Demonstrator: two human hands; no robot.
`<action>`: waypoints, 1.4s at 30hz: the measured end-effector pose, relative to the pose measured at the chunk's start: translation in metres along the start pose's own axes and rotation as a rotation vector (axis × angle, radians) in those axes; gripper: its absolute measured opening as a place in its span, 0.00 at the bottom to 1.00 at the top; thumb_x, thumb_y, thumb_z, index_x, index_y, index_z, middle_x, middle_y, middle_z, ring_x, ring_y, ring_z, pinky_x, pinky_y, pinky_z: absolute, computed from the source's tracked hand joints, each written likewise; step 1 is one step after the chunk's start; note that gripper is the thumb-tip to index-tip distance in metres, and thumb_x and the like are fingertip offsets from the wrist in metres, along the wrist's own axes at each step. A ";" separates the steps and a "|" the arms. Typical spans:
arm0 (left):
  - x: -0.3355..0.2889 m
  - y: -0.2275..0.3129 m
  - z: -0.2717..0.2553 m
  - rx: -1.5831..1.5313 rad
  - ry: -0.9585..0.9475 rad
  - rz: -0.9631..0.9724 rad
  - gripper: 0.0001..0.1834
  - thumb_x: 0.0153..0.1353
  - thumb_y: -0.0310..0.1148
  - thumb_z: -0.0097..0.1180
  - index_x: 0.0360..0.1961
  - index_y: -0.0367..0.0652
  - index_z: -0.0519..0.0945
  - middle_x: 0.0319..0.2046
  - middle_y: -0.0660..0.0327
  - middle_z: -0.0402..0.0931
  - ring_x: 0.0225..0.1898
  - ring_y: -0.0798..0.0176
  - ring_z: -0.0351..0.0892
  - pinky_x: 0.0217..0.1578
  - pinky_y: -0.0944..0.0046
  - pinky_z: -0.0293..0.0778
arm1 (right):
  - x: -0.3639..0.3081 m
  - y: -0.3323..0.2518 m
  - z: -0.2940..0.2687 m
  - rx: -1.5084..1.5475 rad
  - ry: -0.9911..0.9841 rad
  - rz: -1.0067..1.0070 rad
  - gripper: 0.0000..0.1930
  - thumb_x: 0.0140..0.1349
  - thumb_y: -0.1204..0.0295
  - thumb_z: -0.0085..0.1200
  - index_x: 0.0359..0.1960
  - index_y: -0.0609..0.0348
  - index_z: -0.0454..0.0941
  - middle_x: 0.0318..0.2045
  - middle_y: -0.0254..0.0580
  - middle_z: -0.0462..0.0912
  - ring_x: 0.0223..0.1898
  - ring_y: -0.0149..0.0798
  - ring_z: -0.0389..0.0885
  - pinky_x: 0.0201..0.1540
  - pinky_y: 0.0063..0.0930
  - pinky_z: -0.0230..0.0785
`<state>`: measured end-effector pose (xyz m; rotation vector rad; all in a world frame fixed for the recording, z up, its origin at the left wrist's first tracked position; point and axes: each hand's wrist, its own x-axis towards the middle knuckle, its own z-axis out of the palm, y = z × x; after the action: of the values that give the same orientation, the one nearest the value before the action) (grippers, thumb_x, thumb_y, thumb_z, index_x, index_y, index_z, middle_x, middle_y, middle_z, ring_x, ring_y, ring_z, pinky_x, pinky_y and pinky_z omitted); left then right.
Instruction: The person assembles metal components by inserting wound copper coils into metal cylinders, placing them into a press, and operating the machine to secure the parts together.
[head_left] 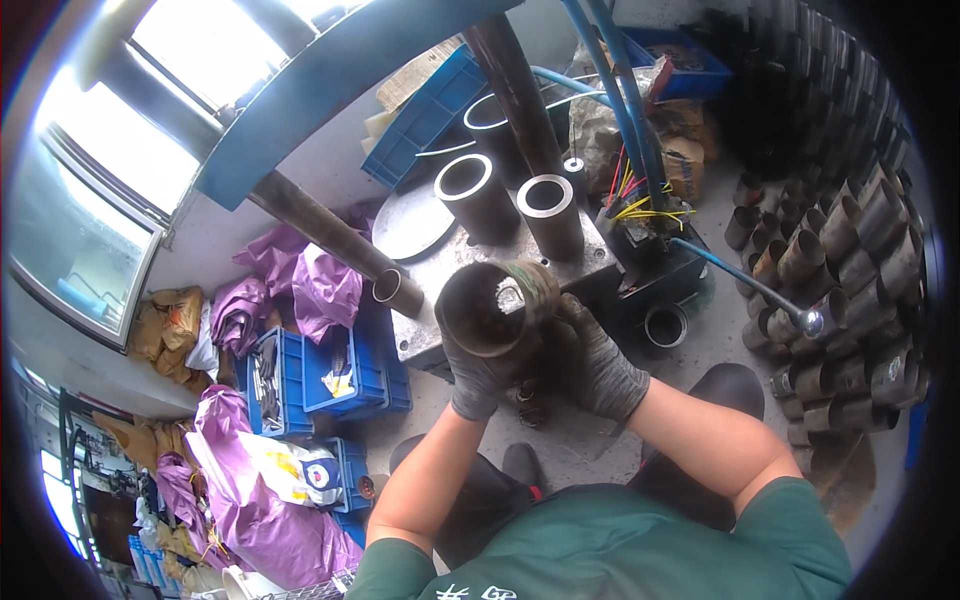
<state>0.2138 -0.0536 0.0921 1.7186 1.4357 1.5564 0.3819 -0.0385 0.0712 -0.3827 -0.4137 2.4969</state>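
Note:
A wide, dark metal cylinder (540, 287) is held up in front of me, its open end tilted toward me. Something pale shows through its bore. My left hand (473, 382), in a grey work glove, grips its lower left side. My gloved right hand (602, 368) closes on its right side; some of those fingers are hidden in shadow. Just beyond, two thick metal sleeves (475, 205) (552, 225) stand upright on the press bed (598, 255), next to a round metal plate (415, 225).
Steel press columns (330, 225) slant up from the bed beneath a blue beam (300, 100). A lever with a ball knob (811, 322) reaches out at right, near stacked rusty tube pieces (802, 258). Blue crates (345, 375) and purple sacks (240, 490) crowd the left.

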 end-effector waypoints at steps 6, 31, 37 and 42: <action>0.052 0.002 -0.010 0.198 0.092 0.357 0.36 0.54 0.34 0.75 0.62 0.37 0.72 0.54 0.57 0.78 0.55 0.57 0.80 0.58 0.58 0.77 | 0.006 0.003 -0.025 -0.222 0.053 0.033 0.33 0.67 0.34 0.52 0.57 0.49 0.80 0.46 0.37 0.86 0.47 0.39 0.83 0.50 0.39 0.75; 0.265 -0.103 -0.023 -0.316 0.713 -0.152 0.39 0.50 0.21 0.77 0.62 0.43 0.70 0.55 0.54 0.78 0.51 0.55 0.83 0.56 0.55 0.82 | -0.005 -0.012 -0.004 -0.267 0.158 -0.117 0.15 0.74 0.59 0.56 0.45 0.59 0.79 0.35 0.43 0.87 0.37 0.37 0.87 0.49 0.34 0.80; 0.267 -0.110 -0.030 0.348 0.412 0.192 0.38 0.44 0.28 0.81 0.57 0.39 0.74 0.51 0.56 0.80 0.52 0.57 0.81 0.56 0.60 0.78 | 0.007 0.002 -0.015 -0.293 0.079 -0.199 0.16 0.75 0.58 0.55 0.51 0.58 0.79 0.40 0.42 0.86 0.42 0.35 0.85 0.52 0.32 0.78; 0.273 -0.120 -0.024 0.030 0.283 0.159 0.32 0.48 0.22 0.76 0.57 0.40 0.79 0.52 0.58 0.81 0.52 0.56 0.81 0.57 0.60 0.78 | 0.006 0.002 -0.012 -0.330 0.068 -0.192 0.18 0.75 0.57 0.55 0.54 0.59 0.79 0.42 0.42 0.86 0.45 0.36 0.84 0.55 0.32 0.77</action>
<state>0.1012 0.2213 0.1299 1.7190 1.4882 1.9380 0.3800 -0.0344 0.0586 -0.5292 -0.7997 2.2236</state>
